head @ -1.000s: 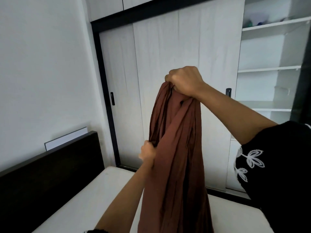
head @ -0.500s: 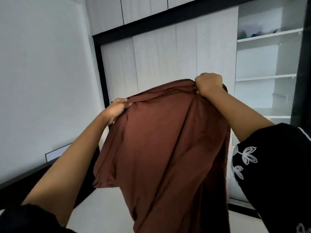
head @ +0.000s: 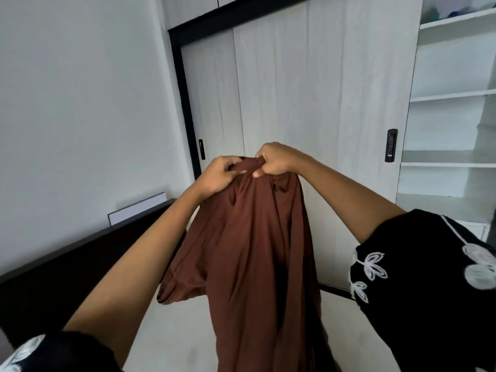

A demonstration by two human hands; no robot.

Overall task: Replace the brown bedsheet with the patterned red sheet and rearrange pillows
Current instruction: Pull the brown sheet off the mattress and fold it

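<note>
The brown bedsheet hangs in folds in front of me, lifted off the bed. My left hand and my right hand grip its top edge close together at chest height, fingers curled round the cloth. The sheet's lower part drops out of view at the bottom. Below it lies the bare white mattress. No patterned red sheet or pillows are in view.
A dark headboard runs along the left wall, with a white panel leaning behind it. Pale sliding wardrobe doors stand straight ahead. Open white shelves are at the right.
My hands have come together at the top edge; half a second ago they held the sheet spread wide. The sheet now hangs narrower and lower.
</note>
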